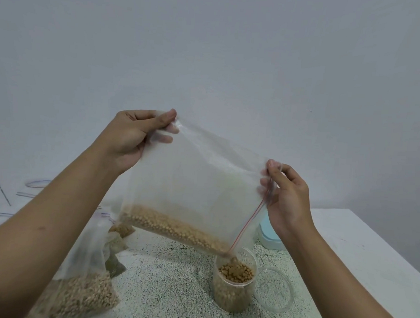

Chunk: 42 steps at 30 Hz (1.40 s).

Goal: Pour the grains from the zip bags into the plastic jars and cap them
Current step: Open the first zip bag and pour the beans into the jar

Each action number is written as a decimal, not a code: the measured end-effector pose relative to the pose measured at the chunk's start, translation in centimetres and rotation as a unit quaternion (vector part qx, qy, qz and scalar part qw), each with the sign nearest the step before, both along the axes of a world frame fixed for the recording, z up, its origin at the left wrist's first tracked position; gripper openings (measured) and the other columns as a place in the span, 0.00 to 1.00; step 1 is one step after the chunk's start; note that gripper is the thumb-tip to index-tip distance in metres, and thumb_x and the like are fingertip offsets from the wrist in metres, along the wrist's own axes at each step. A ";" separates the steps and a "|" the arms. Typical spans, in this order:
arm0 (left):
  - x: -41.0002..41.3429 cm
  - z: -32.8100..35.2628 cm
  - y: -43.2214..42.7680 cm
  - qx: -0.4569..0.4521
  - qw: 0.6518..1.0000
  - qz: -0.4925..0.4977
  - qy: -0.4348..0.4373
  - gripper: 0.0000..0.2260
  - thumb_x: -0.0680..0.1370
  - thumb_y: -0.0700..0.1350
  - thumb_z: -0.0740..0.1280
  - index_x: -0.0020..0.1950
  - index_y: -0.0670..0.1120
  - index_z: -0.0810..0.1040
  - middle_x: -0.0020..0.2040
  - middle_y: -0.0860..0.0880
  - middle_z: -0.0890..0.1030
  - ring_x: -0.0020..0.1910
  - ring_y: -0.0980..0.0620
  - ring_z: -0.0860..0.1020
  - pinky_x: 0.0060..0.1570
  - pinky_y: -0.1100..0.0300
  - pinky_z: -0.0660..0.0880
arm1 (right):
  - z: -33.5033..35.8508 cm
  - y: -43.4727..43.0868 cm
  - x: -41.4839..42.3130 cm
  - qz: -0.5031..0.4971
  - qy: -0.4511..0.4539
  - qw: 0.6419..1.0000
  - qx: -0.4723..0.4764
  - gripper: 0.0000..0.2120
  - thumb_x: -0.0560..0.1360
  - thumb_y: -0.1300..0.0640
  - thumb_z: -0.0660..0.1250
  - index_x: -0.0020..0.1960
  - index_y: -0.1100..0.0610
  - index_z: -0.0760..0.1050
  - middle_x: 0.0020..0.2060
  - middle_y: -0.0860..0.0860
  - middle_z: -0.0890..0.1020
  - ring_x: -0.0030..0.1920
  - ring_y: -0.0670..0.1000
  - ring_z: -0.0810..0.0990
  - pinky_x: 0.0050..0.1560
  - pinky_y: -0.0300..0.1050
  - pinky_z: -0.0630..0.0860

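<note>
I hold a clear zip bag (193, 182) tilted in the air, its red zip strip down at the right. My left hand (129, 137) pinches the bag's upper left corner. My right hand (287, 194) pinches the zip edge at the right. Tan round grains (173, 227) lie along the bag's lower edge and spill from its low corner into a clear plastic jar (234, 284) standing on the speckled table. The jar is nearly full of the same grains. A clear round lid (276, 290) lies flat just right of the jar.
Other zip bags of grains (85, 295) stand at the lower left, with darker bags (114, 263) behind them. A light blue container (270, 237) sits behind my right wrist. A white surface (369, 252) runs along the right. A plain wall fills the background.
</note>
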<state>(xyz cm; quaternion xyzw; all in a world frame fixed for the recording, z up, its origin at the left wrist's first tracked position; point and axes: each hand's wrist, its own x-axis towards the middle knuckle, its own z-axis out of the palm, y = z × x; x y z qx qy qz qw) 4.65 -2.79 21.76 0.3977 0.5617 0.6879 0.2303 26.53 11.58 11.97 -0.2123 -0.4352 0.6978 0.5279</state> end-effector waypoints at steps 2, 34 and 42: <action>0.0 -0.1 0.1 -0.001 1.000 0.000 0.003 0.08 0.71 0.48 0.74 0.42 0.44 0.86 0.39 0.49 0.86 0.32 0.55 0.81 0.38 0.68 0.77 | 0.0 0.2 0.1 -0.002 0.001 1.000 0.000 0.06 0.79 0.59 0.69 0.44 0.54 0.77 0.35 0.46 0.83 0.33 0.45 0.77 0.35 0.37 0.75; 0.6 -2.0 1.9 0.034 0.973 0.059 0.221 0.07 0.79 0.49 0.71 0.45 0.48 0.87 0.40 0.54 0.87 0.39 0.59 0.77 0.33 0.68 0.70 | -2.3 0.8 1.0 -0.061 -0.017 0.996 0.055 0.07 0.80 0.55 0.68 0.45 0.54 0.73 0.35 0.48 0.75 0.35 0.45 0.73 0.32 0.39 0.77; 0.0 -3.6 1.9 0.058 0.903 0.125 0.407 0.13 0.82 0.52 0.68 0.46 0.44 0.83 0.38 0.50 0.84 0.31 0.41 0.74 0.34 0.53 0.78 | -2.7 0.5 1.1 -0.071 -0.020 0.995 0.062 0.07 0.81 0.54 0.67 0.47 0.57 0.75 0.33 0.48 0.75 0.32 0.44 0.74 0.31 0.38 0.76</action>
